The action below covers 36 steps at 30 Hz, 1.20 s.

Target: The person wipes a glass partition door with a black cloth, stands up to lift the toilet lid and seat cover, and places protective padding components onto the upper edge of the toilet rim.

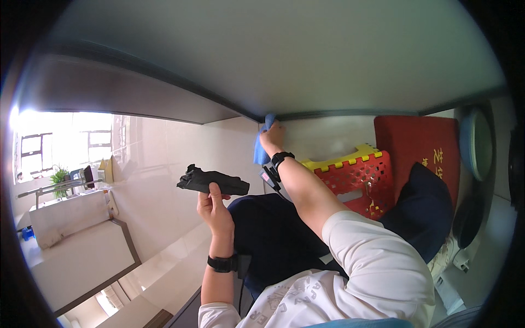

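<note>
My left hand [215, 214] is closed, thumb on top, around a flattened black bundle [216, 182]. Its left end is crumpled; it looks like soft folded plastic or fabric, and I cannot tell which. Farther ahead, my right arm stretches up to a corner below a large grey panel [306, 60]. There my right hand [272, 138] grips a blue cloth [260, 151], which hangs down on its left and pokes up above the fingers to the panel's dark edge. Both wrists wear black bands.
Right of my right forearm stands a red and yellow perforated plastic folding stool [353, 180]. Behind it leans a red mat [418, 142] with yellow lettering. Round basins [478, 145] stand on edge at the far right. Leftward are a white cabinet [82, 257], a potted plant [60, 180] and a bright window.
</note>
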### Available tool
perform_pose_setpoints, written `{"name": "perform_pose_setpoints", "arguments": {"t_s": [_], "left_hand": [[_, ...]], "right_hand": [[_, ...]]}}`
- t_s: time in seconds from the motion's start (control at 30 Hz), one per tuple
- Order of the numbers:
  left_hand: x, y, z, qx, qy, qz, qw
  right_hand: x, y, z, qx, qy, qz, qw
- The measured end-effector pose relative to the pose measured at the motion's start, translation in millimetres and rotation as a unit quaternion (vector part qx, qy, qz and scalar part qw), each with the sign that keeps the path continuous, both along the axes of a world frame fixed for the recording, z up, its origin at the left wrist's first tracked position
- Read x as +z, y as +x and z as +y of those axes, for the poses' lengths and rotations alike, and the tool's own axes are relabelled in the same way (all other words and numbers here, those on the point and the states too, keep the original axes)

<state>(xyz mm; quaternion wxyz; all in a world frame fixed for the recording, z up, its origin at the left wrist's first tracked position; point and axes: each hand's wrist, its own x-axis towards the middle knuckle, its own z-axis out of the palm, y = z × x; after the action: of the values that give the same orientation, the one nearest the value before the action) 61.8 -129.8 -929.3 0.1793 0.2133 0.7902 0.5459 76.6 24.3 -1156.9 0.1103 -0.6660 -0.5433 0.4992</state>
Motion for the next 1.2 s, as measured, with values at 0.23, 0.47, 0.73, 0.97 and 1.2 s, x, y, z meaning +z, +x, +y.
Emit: {"name": "perform_pose_setpoints", "arguments": {"t_s": [0.23, 0.47, 0.73, 0.97, 1.2], "left_hand": [[6, 6, 7, -0.020, 0.025, -0.034, 0.999], [13, 7, 7, -0.017, 0.017, -0.020, 1.000], [9, 4, 2, -0.034, 0.002, -0.020, 0.999], [8, 4, 2, -0.018, 0.013, -0.044, 0.999], [8, 0, 4, -0.031, 0.027, -0.059, 0.997]], "right_hand": [[-32, -3, 5, 0.113, 0.078, 0.023, 0.990], [-27, -13, 23, 0.268, 0.136, -0.173, 0.938], [-15, 0, 26, 0.265, 0.077, -0.385, 0.881], [-8, -20, 26, 0.159, -0.029, -0.076, 0.984], [-46, -13, 24, 0.362, 0.178, -0.177, 0.898]]}}
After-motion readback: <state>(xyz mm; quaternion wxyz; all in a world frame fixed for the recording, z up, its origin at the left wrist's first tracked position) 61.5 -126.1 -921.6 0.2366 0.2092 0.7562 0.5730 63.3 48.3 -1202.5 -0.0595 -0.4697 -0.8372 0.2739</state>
